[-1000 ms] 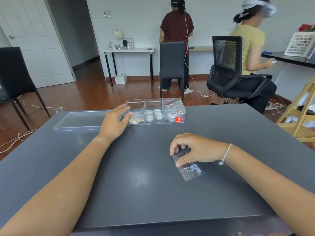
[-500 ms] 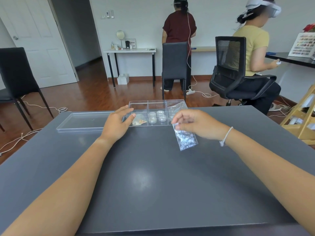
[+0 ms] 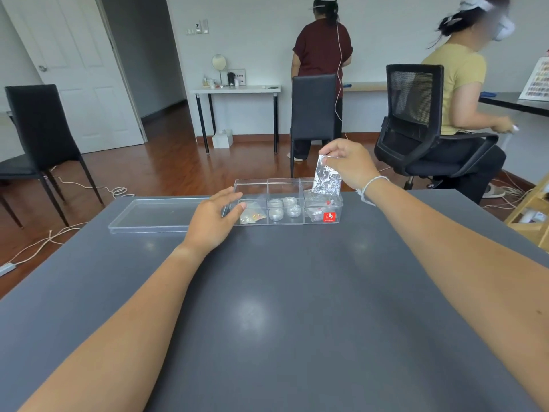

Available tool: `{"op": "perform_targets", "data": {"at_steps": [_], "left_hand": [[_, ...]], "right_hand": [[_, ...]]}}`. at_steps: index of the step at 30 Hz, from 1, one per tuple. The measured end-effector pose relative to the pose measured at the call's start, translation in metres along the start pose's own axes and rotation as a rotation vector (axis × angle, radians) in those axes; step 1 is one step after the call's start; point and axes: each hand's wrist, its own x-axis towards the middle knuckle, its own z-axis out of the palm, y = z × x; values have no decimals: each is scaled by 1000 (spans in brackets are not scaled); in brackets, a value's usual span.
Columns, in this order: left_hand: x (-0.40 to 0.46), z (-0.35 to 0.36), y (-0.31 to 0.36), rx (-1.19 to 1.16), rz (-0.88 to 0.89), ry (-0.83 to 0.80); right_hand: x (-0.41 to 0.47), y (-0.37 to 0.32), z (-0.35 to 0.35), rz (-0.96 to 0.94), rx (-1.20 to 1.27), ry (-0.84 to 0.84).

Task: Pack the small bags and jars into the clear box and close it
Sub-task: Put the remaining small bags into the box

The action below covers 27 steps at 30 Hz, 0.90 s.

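The clear box stands at the far side of the dark table, split into three compartments and marked with a red label at its front right. Its left compartment holds a small bag, the middle one several round jars, the right one more small bags. My left hand rests flat against the box's left end, fingers apart. My right hand pinches the top of a small glittery bag, which hangs above the right compartment.
The box's clear lid lies flat on the table, left of the box. Beyond the table are black chairs, a white side table, cables on the wooden floor, and two people at other desks.
My right hand picked the glittery bag up from the table in front of me and carried it up and away to above the box's right compartment. My left hand stayed at the box.
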Motion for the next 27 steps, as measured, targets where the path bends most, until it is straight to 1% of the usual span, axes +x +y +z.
{"op": "perform_targets", "data": {"at_steps": [9,16,20,23,27], "left_hand": [[1,-2,0,4,11,2],[1,-2,-1,8,9,-8],[0,-4,-2,10,15,-7],[0,-12,-4,-22,-6,24],[-3,-35,-16,6,-42,77]], "right_hand": [[2,13,19,76,-41,-124],[-6,21,25,53,-222,-149],[-11,15,27,-21,-258,-67],[-17,5,32,-97,-259,-4],[-30,-17,46,-236,-224,10]]}}
